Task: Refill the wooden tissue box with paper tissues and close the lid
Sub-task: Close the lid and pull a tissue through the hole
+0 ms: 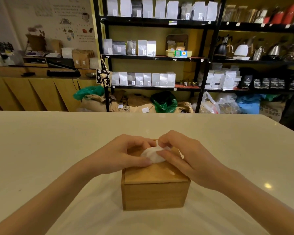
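box: wooden tissue box [155,190] under both hands, lid [153,173] looks shut
L hand [124,154]: fingers steady lid, thumb by tissue
R hand [185,156]: pinching tissue [153,154] at slot
tip: prob. pull gently, straight up

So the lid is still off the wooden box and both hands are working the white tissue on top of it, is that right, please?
Not quite: the lid is already on the wooden box, sitting flat on top, as the head view shows. The rest holds: both hands, left and right, are working the white tissue at the opening on top.
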The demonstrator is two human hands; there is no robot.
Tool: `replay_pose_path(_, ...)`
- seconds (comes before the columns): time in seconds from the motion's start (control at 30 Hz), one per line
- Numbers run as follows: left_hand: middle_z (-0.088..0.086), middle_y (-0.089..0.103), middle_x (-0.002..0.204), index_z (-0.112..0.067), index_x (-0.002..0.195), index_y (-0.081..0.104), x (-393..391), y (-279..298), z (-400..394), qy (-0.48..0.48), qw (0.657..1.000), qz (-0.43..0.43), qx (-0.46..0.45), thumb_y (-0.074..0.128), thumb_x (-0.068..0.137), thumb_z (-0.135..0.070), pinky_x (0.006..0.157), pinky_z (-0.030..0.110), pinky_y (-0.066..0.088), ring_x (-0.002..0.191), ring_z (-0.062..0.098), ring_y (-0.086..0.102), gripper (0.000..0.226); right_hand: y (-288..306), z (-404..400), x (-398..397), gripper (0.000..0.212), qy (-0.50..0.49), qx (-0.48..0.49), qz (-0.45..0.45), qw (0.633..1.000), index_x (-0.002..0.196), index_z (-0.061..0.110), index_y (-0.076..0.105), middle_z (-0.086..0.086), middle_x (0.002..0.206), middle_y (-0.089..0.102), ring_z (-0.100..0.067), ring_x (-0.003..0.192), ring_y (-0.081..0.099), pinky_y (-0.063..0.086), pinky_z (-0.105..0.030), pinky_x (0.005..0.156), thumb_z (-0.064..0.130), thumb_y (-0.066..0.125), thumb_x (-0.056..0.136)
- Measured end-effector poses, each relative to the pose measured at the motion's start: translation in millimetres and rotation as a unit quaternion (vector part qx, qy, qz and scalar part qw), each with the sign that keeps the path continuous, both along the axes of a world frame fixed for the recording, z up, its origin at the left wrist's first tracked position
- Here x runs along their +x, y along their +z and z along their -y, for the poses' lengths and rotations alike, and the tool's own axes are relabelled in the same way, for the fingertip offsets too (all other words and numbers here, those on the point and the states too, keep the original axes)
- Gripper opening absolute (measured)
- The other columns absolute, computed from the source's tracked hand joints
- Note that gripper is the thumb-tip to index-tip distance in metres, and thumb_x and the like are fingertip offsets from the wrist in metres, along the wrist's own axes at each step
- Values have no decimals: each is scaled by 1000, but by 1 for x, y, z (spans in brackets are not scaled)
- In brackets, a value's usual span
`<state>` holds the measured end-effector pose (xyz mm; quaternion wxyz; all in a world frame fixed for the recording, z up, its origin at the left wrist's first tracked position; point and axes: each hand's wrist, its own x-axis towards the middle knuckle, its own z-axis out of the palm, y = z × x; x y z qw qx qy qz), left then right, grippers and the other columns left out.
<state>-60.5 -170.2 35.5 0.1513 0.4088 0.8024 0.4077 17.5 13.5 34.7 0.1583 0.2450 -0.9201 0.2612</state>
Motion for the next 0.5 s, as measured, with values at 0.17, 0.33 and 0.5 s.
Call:
replay_pose_path(0.17,-15,69,88,-24,81,57,8,4,-1,54,995,-23,81,67,76,-18,66,12,52,81,-1,63,13,2,0,-5,22,-8,-132,-11,991,88,43,46,23,92,52,-3,79,55,49,-15,70,27,60,84)
replay_pose_path(0.33,9,69,82,-26,93,49,8,8,5,71,992,-17,106,74,70,-12,71,29,54,65,9,64,36,3,-4,-11,62,-24,-244,121,962,120,36,46,11,103,56,-10,68,59,55,-27,69,19,76,69)
replay_pose_path(0.5,-4,63,94,-47,109,41,7,-1,5,82,993,-44,75,78,65,-12,76,6,49,91,1,61,68,4,-9,-16,54,-55,-183,185,964,111,37,55,6,103,62,-13,88,61,55,-31,82,20,80,66)
